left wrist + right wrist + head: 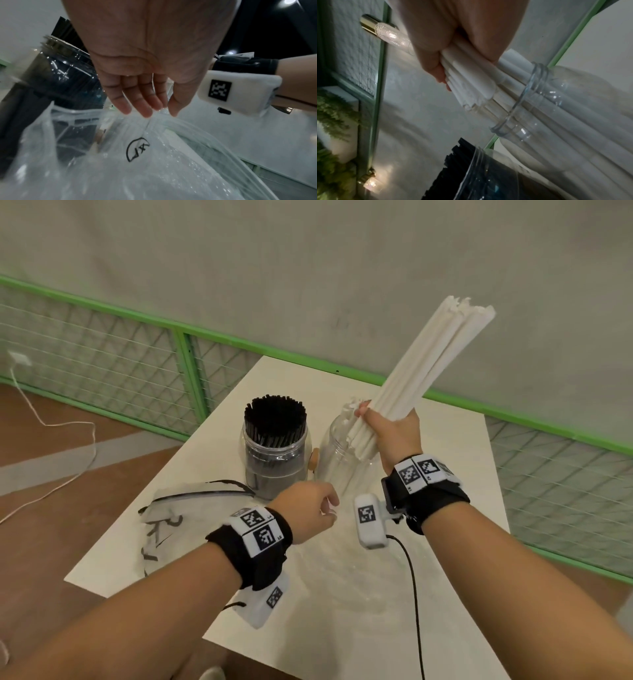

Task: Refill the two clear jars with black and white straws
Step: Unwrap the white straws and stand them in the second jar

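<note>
The table point(455, 474) lies under both hands. Just below the left fingertips point(146, 112), a clear bag point(154, 169) with a black printed mark lies crumpled on it; thumb and fingers come close together at the bag's gathered top edge, and whether they actually pinch it I cannot tell.

Beyond the left hand point(310, 517) stands the black-straw jar point(274, 463), packed full, with the black straws point(275, 419) rising above its rim. Beside it, directly under the right fingers point(435, 70), stands the second jar point(565, 108), which has some white straws inside.

The right hand point(394, 436) is wrapped tight round a bundle of white straws point(424, 361), tilted, with its lower ends just over that jar's mouth and its upper ends well above the hand. A second clear bag with black lettering point(174, 518) lies on the table's left corner.
</note>
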The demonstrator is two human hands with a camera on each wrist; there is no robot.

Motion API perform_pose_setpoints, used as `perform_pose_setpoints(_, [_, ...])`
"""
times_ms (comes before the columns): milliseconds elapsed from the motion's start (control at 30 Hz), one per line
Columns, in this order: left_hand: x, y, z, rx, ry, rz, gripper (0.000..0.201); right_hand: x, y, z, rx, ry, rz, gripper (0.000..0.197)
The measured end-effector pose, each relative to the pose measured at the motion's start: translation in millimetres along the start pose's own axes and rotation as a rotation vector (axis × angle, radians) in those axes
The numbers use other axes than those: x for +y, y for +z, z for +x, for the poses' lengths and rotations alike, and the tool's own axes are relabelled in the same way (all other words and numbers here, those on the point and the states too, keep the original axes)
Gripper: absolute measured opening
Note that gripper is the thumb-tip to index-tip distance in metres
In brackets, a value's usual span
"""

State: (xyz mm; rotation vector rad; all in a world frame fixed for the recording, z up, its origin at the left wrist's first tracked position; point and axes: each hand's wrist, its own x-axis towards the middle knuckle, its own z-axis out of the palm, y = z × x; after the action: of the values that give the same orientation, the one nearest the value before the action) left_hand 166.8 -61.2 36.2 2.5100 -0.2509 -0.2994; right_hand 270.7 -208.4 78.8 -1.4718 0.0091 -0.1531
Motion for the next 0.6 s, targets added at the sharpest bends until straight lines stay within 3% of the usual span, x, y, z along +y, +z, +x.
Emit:
perform_pose_setpoints(300, [-1,-6,33,0.065,0.016,-0.002,0.073,13,9,15,-0.032,-0.127,-0.193,0.025])
perform_pose_setpoints(500, [1,-1,43,0.212,0.053,0.377,0.104,21,8,9,-0.05,-0.13,-0.192,0.026])
perform_pose_setpoints(600, [2,-2,45,0.223,0.025,0.497,0.106,22,5,9,-0.012,-0.108,-0.173,0.029])
